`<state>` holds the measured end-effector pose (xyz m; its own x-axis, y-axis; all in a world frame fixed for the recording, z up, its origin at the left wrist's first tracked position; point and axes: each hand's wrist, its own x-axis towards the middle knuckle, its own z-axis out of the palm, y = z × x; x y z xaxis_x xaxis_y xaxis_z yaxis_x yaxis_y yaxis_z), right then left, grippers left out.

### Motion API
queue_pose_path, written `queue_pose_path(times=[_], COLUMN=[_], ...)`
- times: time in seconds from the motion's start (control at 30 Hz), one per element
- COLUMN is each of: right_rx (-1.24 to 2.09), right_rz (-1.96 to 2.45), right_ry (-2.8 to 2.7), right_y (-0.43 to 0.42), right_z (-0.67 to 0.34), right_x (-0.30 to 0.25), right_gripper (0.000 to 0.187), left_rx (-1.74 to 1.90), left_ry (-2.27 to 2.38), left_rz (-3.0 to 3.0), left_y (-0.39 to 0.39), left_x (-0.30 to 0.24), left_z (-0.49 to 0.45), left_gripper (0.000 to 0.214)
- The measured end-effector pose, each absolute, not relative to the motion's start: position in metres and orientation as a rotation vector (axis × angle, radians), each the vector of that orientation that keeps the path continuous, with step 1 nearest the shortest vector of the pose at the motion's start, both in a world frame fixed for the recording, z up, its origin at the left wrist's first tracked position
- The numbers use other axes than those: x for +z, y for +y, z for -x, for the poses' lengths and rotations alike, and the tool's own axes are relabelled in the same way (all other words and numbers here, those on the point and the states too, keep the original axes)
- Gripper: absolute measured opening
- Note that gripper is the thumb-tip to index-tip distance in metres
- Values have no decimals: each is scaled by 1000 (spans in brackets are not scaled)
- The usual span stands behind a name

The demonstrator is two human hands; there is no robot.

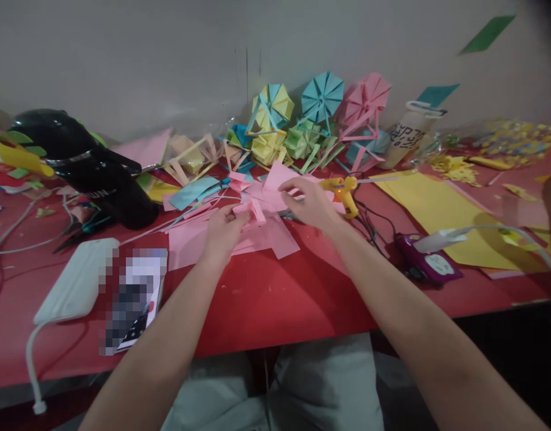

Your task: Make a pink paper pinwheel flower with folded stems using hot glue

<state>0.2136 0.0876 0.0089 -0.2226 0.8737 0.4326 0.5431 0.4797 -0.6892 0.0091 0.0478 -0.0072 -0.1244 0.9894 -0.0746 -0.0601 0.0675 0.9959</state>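
Observation:
My left hand point(225, 232) is closed on a small folded pink paper piece point(256, 212), pinched between thumb and fingers. To its right, my right hand point(312, 203) hovers over a pile of pink paper sheets point(282, 233), its curved fingers apart from the thumb and nothing visible between them. Whether its fingertips touch the pink sheet point(278, 179) under them I cannot tell. Just beyond that hand lies a yellow glue gun point(346, 193). Thin pink paper strips point(192, 214) lie left of my left hand.
Folded paper wheels point(323, 96) in several colours lean against the wall. On the left stand a black bottle point(100, 173), a white power bank point(78, 280) and a phone point(143, 293). A purple power socket point(430, 257) and yellow paper sheets point(455, 221) lie right, with cables around.

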Motion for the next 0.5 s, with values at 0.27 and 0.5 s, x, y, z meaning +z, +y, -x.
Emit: queue_pose_path(times=[0.27, 0.5], right_rx=[698, 724], right_rz=[1143, 1223], right_ry=[-2163, -1920], right_y=[169, 174], right_z=[-154, -149], right_x=[1, -9], right_gripper=[25, 21], left_rx=[1279, 1261], left_ry=[1323, 1308], left_rz=[-1026, -1001], left_y=[48, 48], left_x=[-5, -7], left_z=[-7, -6], left_gripper=[32, 35])
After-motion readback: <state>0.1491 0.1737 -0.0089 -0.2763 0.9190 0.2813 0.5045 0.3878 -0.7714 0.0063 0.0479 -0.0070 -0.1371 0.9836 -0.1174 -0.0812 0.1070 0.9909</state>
